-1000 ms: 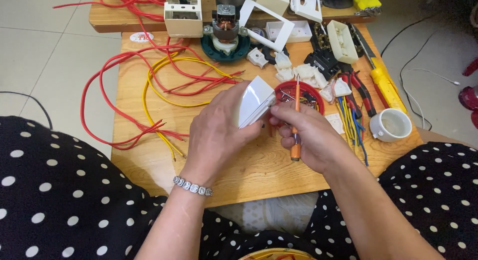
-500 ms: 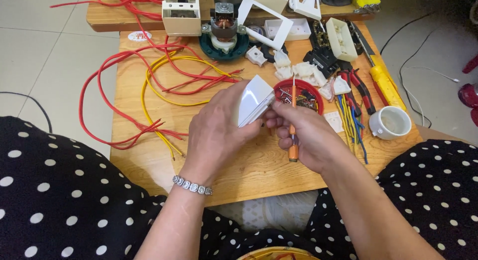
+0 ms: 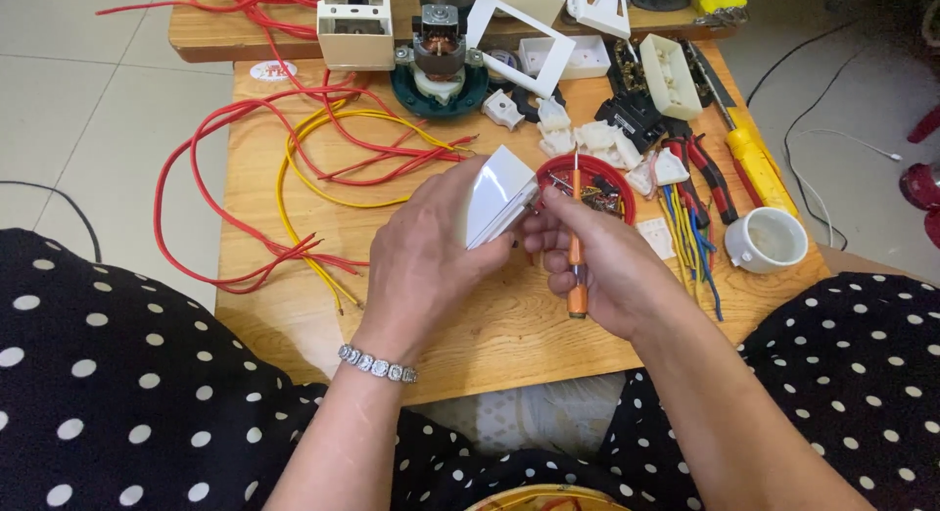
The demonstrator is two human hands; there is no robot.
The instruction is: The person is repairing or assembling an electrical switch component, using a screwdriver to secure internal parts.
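My left hand [image 3: 421, 261] grips a white rectangular switch block [image 3: 494, 196], tilted on edge above the small wooden table [image 3: 294, 315]. My right hand [image 3: 607, 266] holds an orange-handled screwdriver [image 3: 577, 266] against its palm, shaft pointing away from me, while its thumb and fingertips pinch at the block's right edge. What the fingertips pinch is too small to tell. Just behind the hands sits a red round dish [image 3: 558, 168] with small parts.
Red wires [image 3: 211, 178] and a yellow wire [image 3: 294, 178] loop over the table's left half. White plastic plates, sockets and a motor [image 3: 441, 56] crowd the back. Red-handled pliers [image 3: 707, 173], coloured wire pieces [image 3: 690, 237], a yellow tool [image 3: 759, 168] and a white cup [image 3: 769, 239] lie right.
The hands stay together over the table middle. The white block has tilted slightly and the screwdriver shaft has shifted a little to the left.
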